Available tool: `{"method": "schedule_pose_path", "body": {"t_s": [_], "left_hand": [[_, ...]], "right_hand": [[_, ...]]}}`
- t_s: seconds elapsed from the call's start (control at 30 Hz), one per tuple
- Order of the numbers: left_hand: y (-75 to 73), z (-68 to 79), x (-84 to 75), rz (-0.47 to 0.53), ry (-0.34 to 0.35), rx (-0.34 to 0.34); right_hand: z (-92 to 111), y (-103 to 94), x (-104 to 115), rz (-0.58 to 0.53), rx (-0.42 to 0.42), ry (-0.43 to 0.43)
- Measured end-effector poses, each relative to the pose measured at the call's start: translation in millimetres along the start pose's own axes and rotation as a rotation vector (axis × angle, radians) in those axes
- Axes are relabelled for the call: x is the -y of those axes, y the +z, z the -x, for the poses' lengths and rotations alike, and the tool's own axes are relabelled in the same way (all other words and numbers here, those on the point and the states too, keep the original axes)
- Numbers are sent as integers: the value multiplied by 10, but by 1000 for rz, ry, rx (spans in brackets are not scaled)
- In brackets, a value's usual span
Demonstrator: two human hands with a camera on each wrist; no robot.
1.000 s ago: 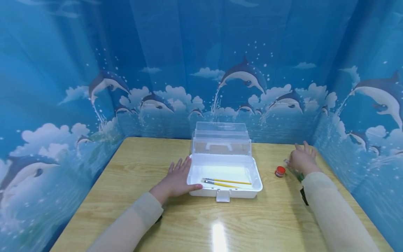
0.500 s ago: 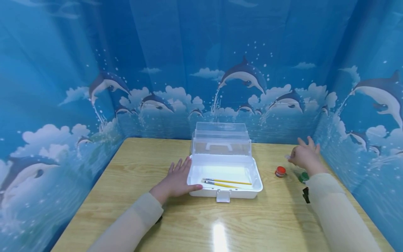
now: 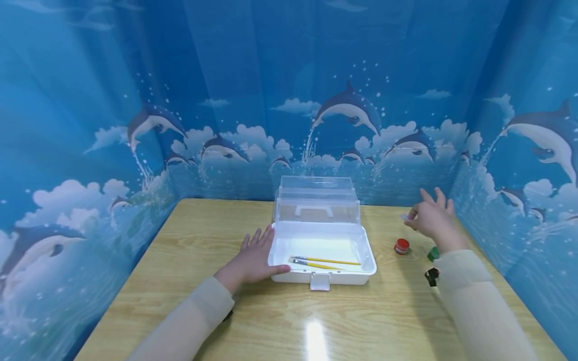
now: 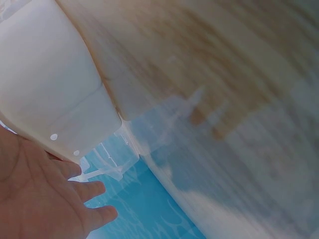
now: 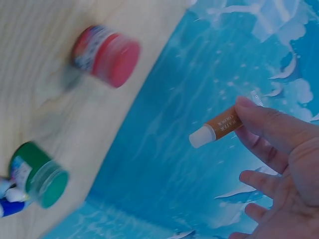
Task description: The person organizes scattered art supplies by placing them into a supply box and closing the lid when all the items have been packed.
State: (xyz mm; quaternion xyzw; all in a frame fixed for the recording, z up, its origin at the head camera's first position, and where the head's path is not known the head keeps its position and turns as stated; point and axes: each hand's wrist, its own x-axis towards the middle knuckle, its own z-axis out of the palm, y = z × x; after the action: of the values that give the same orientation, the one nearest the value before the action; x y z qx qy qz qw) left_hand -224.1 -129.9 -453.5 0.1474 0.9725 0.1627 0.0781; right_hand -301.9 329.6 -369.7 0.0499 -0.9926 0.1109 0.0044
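A blue curtain (image 3: 253, 60) with dolphins (image 3: 351, 99) hangs from nine o'clock past twelve to three. The wooden table (image 3: 203, 228) shines at six.

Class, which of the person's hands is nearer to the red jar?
Right. The right hand is close beyond the red jar; the left hand is across the white box from it.

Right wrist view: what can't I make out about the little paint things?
Right wrist view: slim orange tube with white cap, partly covered by the right hand.
Same view: label on the round red jar, blurred.
Same view: blue object, cut off by the left edge.
Head view: the tube, too small to read.
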Motion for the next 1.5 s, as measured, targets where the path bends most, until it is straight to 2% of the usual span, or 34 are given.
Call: {"method": "schedule_pose_path", "body": {"t_s": [0.83, 1.17, 1.5], "left_hand": [[-3, 12, 3, 1, 4, -6], [6, -6, 10, -9, -1, 2], [13, -12, 29, -11, 19, -4]], "right_hand": [[78, -135, 725, -118, -162, -55], [55, -76, 890, -143, -199, -114], [25, -27, 1058, -157, -189, -171]]}}
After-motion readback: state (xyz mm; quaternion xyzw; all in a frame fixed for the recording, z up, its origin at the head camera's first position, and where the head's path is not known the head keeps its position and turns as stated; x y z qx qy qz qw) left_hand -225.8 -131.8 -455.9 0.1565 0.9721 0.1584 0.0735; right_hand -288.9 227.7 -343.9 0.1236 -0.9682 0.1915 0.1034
